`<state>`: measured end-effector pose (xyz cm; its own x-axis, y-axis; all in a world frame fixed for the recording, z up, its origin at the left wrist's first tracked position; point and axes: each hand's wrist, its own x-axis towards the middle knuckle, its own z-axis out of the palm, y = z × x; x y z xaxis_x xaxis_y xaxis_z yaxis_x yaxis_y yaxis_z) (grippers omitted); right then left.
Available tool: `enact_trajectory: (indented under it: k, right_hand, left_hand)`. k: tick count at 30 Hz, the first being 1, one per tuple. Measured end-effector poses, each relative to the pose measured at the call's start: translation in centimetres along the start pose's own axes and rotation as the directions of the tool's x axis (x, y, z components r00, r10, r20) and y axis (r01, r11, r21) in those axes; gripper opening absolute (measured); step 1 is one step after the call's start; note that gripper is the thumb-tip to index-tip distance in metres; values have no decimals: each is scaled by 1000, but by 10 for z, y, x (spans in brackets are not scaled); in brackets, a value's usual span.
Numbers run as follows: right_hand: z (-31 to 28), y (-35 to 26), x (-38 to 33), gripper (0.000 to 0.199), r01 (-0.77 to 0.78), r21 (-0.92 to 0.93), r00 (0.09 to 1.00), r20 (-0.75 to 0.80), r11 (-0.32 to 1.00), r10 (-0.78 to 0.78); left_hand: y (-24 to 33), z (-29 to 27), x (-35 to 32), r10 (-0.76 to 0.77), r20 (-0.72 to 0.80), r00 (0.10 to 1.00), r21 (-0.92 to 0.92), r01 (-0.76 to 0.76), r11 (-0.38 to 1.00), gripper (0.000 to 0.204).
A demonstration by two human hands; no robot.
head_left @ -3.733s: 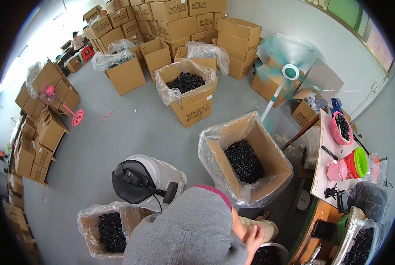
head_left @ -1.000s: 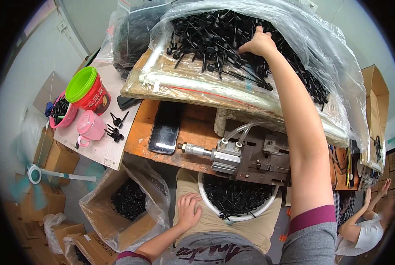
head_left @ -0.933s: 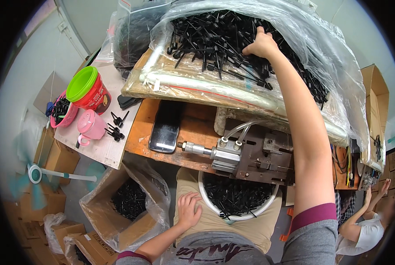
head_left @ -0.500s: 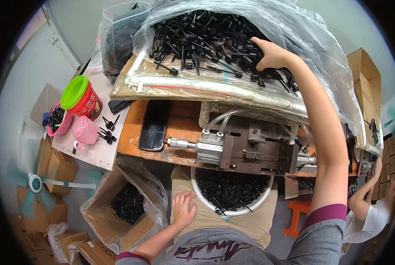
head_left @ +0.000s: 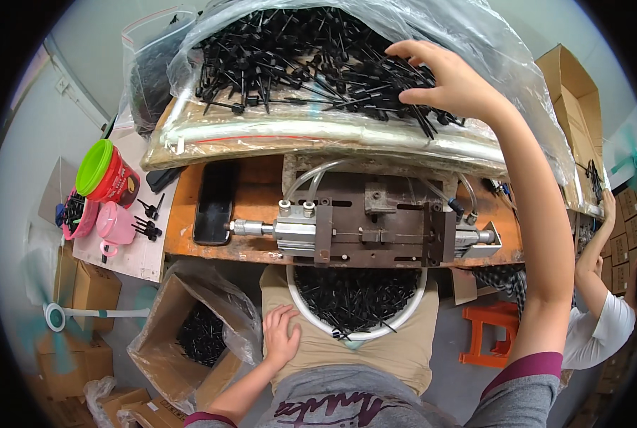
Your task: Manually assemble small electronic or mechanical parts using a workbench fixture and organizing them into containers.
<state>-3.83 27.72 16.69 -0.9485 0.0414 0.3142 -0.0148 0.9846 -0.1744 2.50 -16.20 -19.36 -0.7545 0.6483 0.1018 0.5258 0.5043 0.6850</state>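
Observation:
My right hand (head_left: 452, 84) is over the right part of a large heap of thin black plastic parts (head_left: 283, 64), each with a stem and a thicker head. Its thumb and fingers are apart with nothing seen gripped between them, though the fingertips are close to the parts. The heap lies on a plastic-lined tray (head_left: 261, 132). My left hand (head_left: 281, 337) rests flat on my thigh, fingers spread. Between my legs sits a white-rimmed tub (head_left: 382, 332) full of similar black parts. Above it, a metal clamping fixture (head_left: 379, 232) with air hoses stands on the bench.
A phone (head_left: 213, 203) lies left of the fixture. Farther left are a red-green bucket (head_left: 115, 178), a pink cup (head_left: 115, 225) and loose black parts (head_left: 147, 227). A lined carton (head_left: 154, 324) stands on the floor; an orange stool (head_left: 486, 332) and another person (head_left: 600, 307) are to the right.
The whole view has shifted, so the bench appears farther left. Relative to the tray, my right hand has moved a little to the right. My left hand stays on my thigh.

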Motion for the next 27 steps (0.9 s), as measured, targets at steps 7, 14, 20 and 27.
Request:
enact_trajectory:
  k: [7, 14, 20, 27]
  right_hand:
    - [-19, -95, -101, 42, 224, 295, 943, -305, 929, -131]
    - [29, -133, -213, 37, 0, 548, 879, -398, 836, 261]
    - [62, -149, -240, 22, -109, 706, 820, -334, 699, 465]
    - [108, -171, -238, 33, -76, 565, 919, -279, 822, 277]
  left_hand:
    - [33, -9, -2, -137, -259, 956, -144, 102, 984, 31]
    - [170, -104, 56, 437, -65, 897, -353, -430, 831, 13]
    - [265, -185, 66, 493, -38, 869, -977, -137, 166, 24]
    - [274, -192, 75, 556, -166, 815, -984, -97, -151, 25]
